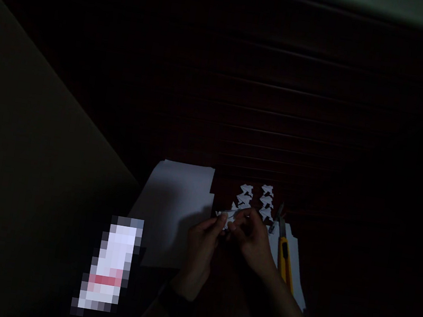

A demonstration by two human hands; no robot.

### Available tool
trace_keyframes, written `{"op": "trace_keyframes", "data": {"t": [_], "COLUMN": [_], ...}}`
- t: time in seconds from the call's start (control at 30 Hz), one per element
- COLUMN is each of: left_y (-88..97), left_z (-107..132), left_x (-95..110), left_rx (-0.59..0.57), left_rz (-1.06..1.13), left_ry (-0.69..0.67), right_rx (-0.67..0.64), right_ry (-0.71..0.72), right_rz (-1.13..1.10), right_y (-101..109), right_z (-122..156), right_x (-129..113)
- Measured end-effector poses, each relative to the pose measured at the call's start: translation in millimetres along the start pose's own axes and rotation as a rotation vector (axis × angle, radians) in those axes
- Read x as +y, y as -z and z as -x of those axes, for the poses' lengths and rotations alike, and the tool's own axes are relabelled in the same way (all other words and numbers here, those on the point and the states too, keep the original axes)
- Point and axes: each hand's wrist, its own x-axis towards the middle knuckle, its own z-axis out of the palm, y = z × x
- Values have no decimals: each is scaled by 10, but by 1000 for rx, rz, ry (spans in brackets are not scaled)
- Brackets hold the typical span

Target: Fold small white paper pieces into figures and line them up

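Between my two hands is a small piece of folded white paper (231,213), held up above the dark surface. My left hand (202,237), with a dark band at the wrist, pinches its left side between thumb and finger. My right hand (252,240) grips its right side with the fingertips. Just beyond my hands, several small folded paper figures stand or lie in two columns, a left column (244,199) and a right column (266,201). The finer folds of the held paper are too dim to make out.
White paper sheets (176,201) lie to the left. On the right, a yellow utility knife (284,261) rests on more white paper (299,263), beside a small dark tool (276,217). A blurred-out bright screen (113,261) is at lower left. A pale wall (36,152) bounds the left side.
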Motion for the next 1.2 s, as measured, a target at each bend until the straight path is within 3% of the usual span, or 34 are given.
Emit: {"op": "trace_keyframes", "data": {"t": [0.23,0.47,0.67,0.9,1.2], "left_y": [-26,-12,104,162,206], "left_z": [7,-21,-115,-137,-161], "left_x": [7,10,107,178,226], "left_rx": [-3,-22,-92,-248,-155], "left_rz": [29,16,-89,-195,-127], "left_ry": [13,-25,-36,18,47], "right_rx": [127,102,308,-9,-36], "right_ry": [32,12,63,63,7], "right_rz": [103,95,223,59,-42], "right_y": [-22,2,236,257,212], "right_z": [4,32,-17,-87,-64], "right_x": [-7,-9,-43,-5,-9]}}
